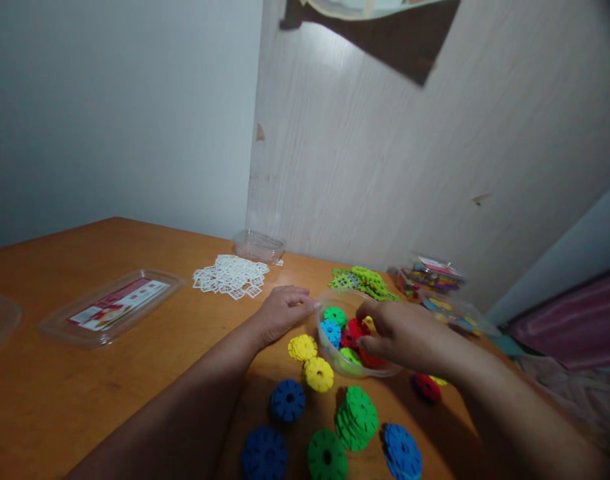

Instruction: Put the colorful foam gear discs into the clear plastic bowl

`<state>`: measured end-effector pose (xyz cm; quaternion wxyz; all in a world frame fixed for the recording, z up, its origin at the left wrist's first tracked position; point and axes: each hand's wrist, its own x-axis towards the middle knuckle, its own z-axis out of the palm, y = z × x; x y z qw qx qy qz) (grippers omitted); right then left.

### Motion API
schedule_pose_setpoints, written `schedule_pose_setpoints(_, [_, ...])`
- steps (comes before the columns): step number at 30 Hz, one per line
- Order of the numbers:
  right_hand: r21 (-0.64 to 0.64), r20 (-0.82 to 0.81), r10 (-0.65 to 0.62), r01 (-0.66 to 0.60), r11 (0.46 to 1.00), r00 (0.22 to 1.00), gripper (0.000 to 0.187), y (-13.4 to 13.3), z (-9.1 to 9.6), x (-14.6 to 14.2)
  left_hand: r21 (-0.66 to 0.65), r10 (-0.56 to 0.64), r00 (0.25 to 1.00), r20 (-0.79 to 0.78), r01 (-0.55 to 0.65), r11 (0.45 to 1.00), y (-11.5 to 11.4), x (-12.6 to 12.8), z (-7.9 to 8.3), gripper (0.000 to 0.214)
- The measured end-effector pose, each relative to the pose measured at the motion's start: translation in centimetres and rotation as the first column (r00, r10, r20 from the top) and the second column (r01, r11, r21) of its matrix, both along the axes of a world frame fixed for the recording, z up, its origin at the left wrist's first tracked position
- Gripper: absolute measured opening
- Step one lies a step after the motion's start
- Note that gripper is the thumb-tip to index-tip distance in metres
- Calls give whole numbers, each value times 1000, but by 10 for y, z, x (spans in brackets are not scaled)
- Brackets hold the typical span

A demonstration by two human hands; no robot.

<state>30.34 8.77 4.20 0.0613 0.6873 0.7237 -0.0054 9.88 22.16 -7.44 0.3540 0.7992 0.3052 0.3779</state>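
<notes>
A clear round plastic bowl [342,363] stands on the table, holding notched plastic discs in red, blue, green and yellow. My right hand [399,330] reaches over its right side, thumb and forefinger apart among the red discs [352,333]; the other fingers are hidden. On the left, my left hand [286,312] rests on the table with fingers stretched out, its thumb at the bowl's rim. In front of the bowl are yellow discs [318,374], dark blue discs [288,400], a stack of green discs [357,417], a dark green disc [327,455] and brighter blue discs [403,452].
White lattice pieces [232,275] lie in a heap before a clear plastic box [259,247]. A labelled clear lid [115,310] is on the left. Yellow-green pieces [367,281] lie behind the bowl, with filled containers [435,273] at back right. A red disc [426,387] sits near my right forearm.
</notes>
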Motion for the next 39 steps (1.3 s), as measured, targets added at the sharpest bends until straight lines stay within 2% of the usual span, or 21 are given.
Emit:
schedule_pose_setpoints(6, [-65, 59, 7, -3, 998, 998, 40, 12, -8, -8, 19, -10, 1000, -11, 11, 1000, 0, 0, 0, 34])
schedule_pose_setpoints(12, [-74, 21, -36, 38, 997, 999, 32, 7, -1, 5, 5, 1, 1000, -2, -1, 1000, 1, 0, -1, 32])
schedule_pose_setpoints(18, [-112, -20, 35, -37, 993, 999, 32, 2, -1, 4, -14, -3, 1000, 0, 3, 1000, 0, 0, 1, 33])
schedule_pose_setpoints(24, [-155, 64, 114, -103, 983, 991, 32, 3, -7, -6, 2, -18, 1000, 1, 18, 1000, 0, 0, 1, 35])
schedule_pose_setpoints(35, [-123, 186, 89, -67, 990, 978, 32, 4, -5, -8, 10, -17, 1000, -8, 17, 1000, -1, -1, 3, 36])
schedule_pose_setpoints(39, [-128, 166, 81, -60, 990, 983, 29, 4, -6, -10, 0, -10, 1000, -1, 10, 1000, -1, -1, 2, 34])
